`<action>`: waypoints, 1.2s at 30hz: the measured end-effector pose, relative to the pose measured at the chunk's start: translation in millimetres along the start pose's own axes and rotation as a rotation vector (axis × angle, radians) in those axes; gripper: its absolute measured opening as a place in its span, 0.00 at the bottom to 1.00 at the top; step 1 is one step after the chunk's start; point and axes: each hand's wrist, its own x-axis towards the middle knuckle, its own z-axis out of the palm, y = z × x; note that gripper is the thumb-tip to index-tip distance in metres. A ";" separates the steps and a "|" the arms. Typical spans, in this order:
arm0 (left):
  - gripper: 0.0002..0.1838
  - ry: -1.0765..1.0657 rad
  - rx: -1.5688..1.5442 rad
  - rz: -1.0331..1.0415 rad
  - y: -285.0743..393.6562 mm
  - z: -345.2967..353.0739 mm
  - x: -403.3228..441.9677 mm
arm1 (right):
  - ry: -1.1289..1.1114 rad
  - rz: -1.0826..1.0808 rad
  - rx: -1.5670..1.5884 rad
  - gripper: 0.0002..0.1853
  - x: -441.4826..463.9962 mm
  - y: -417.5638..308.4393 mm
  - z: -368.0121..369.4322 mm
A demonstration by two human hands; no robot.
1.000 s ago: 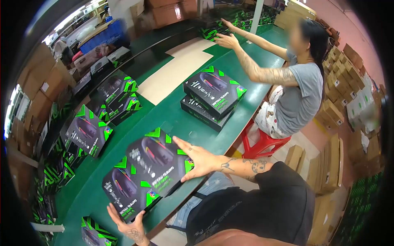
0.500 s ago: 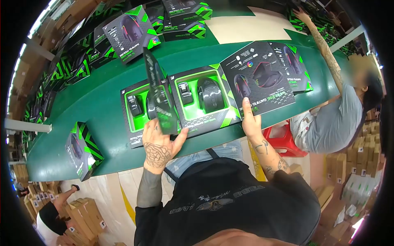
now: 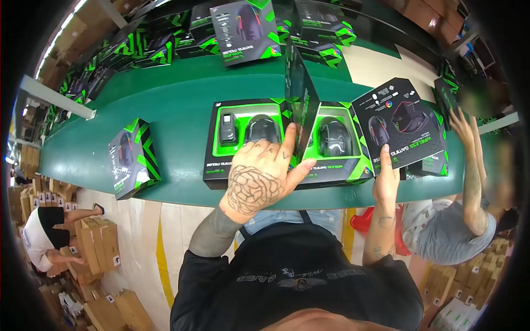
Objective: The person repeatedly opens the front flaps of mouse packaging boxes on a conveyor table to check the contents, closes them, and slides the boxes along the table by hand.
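Observation:
Two black-and-green gaming mouse boxes lie side by side on the green table. In the left box (image 3: 216, 165), a black mouse (image 3: 261, 130) and a small black piece (image 3: 227, 130) sit in a bright green tray. My left hand (image 3: 259, 176) is open over this box, its index finger touching a cover flap (image 3: 302, 99) that stands upright between the boxes. Another mouse (image 3: 334, 138) lies in the right box (image 3: 339, 172), partly hidden by that flap. My right hand (image 3: 386, 179) holds the right box's open printed cover (image 3: 406, 124), thumb on its face.
A closed mouse box (image 3: 132, 157) stands on the table (image 3: 182, 121) at left. Another box (image 3: 247, 30) and several more stand along the back. At right a co-worker's hand (image 3: 461, 124) touches a dark box. Cartons (image 3: 99, 243) are stacked on the floor.
The view has turned left, so the table's contents appear farther right. The left box's flap has swung rightward, showing more of its mouse. The co-worker's hand has come nearer, now at a box.

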 end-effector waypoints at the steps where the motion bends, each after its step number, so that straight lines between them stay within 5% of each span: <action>1: 0.34 0.019 -0.014 -0.001 1.7 -1.4 -0.2 | 0.009 0.006 -0.012 0.23 -3.0 -1.5 -1.6; 12: 0.27 -0.035 -0.047 -0.003 -7.3 -7.9 8.8 | -0.129 -0.135 -0.189 0.20 -12.5 -29.1 8.8; 16: 0.18 0.032 -0.196 -0.108 -13.6 -2.2 -23.0 | -0.403 -0.092 -0.434 0.33 -15.3 -27.8 -9.2; 17: 0.24 0.080 -0.345 -0.191 -23.2 -5.0 -38.9 | -0.521 -0.128 -0.472 0.41 -14.3 -24.9 -16.4; 19: 0.33 0.684 -0.599 -0.424 -25.0 1.0 -44.8 | -0.774 -0.290 -0.514 0.52 -9.1 -28.6 -23.3; 22: 0.32 0.600 -0.585 -0.798 -75.3 -14.1 -78.2 | -0.711 -0.077 -0.523 0.61 -15.7 -8.6 -18.5; 27: 0.40 0.028 -1.196 -0.880 -102.5 14.0 -72.3 | -0.586 -0.043 -0.602 0.65 -8.9 11.9 15.5; 33: 0.42 0.298 -1.255 -0.529 -140.3 8.0 40.8 | -0.347 -0.604 -0.280 0.58 81.0 -34.9 59.6; 35: 0.37 0.282 -1.441 -0.467 -158.6 -9.9 110.0 | -0.428 -0.385 -0.130 0.53 138.9 -66.1 72.5; 36: 0.36 0.361 -1.411 -0.499 -168.3 -8.3 138.4 | -0.363 -0.481 -0.158 0.50 178.3 -67.3 81.0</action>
